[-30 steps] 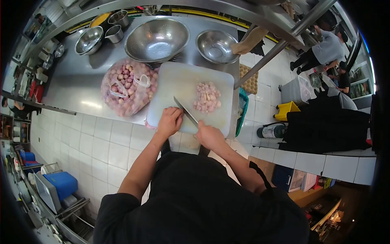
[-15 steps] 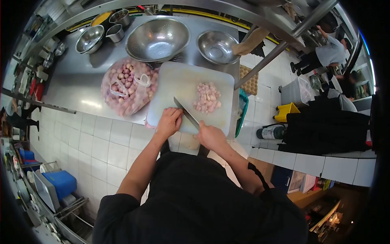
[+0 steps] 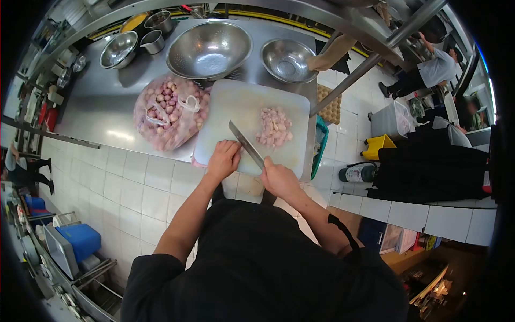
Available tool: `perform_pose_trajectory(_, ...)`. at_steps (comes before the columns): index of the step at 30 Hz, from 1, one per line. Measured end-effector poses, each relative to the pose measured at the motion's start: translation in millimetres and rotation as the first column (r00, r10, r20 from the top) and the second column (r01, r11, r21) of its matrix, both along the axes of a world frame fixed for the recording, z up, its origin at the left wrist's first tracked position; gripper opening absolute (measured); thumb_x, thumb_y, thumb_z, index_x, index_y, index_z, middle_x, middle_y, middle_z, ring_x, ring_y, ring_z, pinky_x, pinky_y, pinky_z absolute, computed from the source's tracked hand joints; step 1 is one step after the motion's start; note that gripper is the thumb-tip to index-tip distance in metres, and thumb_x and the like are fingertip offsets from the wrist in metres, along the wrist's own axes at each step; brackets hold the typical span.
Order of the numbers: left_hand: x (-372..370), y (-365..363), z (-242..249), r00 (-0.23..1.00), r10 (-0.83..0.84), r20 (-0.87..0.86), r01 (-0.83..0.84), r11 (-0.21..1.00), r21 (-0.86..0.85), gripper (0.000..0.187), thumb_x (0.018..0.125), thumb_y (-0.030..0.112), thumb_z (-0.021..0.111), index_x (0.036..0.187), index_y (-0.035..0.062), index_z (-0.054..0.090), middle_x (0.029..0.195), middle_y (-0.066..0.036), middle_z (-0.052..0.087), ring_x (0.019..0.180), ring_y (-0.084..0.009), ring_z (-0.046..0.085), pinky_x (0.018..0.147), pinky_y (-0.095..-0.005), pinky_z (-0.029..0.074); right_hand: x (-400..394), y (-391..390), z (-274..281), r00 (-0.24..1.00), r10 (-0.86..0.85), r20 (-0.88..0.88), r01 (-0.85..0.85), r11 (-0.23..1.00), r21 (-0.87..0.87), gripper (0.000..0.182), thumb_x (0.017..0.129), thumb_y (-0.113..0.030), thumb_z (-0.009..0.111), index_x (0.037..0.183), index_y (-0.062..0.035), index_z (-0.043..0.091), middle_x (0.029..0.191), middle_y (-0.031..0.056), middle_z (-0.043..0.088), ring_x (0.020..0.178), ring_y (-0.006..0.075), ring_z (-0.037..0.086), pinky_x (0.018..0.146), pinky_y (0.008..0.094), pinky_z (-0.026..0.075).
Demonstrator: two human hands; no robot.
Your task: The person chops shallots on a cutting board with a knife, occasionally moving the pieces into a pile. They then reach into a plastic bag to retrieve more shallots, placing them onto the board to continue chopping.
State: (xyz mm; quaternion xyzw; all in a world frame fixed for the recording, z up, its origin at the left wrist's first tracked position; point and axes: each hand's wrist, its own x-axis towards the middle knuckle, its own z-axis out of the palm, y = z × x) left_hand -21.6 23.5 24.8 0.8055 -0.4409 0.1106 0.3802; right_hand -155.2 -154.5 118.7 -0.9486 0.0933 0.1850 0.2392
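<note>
My right hand is wrapped round the handle of a knife, whose blade points away and to the left over a white cutting board. Beside the blade, my left hand rests on the board with its fingers curled together. Whatever lies under those fingertips is mostly hidden; only a small pinkish bit shows. A pile of peeled, pinkish shallots lies on the right half of the board. Left of the board sits a clear plastic bag full of unpeeled shallots.
Behind the board stand a large steel colander and a steel bowl. More metal bowls are at the back left. A steel shelf post slants down at the right, near egg trays. Another person stands farther off.
The knife blade has tilted and shifted slightly, now showing more of its flat side. My left hand has stayed almost in place. The distant people have shifted.
</note>
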Motion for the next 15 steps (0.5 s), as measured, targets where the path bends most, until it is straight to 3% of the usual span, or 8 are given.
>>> perform_pose_trajectory(15, -1.0, -3.1, -2.3, 1.0, 0.004, 0.002, -0.004, 1.0, -0.014, 0.025, 0.081, 0.003, 0.068, 0.106, 0.0029, 0.065, 0.098, -0.01, 0.065, 0.091, -0.0303, 0.061, 0.084, -0.0419, 0.048, -5.4, -4.7, -8.6, 0.998, -0.008, 0.065, 0.007, 1.0, 0.015, 0.023, 0.093, -0.017, 0.054, 0.106, 0.0015, 0.052, 0.081, 0.0282, 0.07, 0.078, 0.048, 0.07, 0.07, 0.06, 0.054)
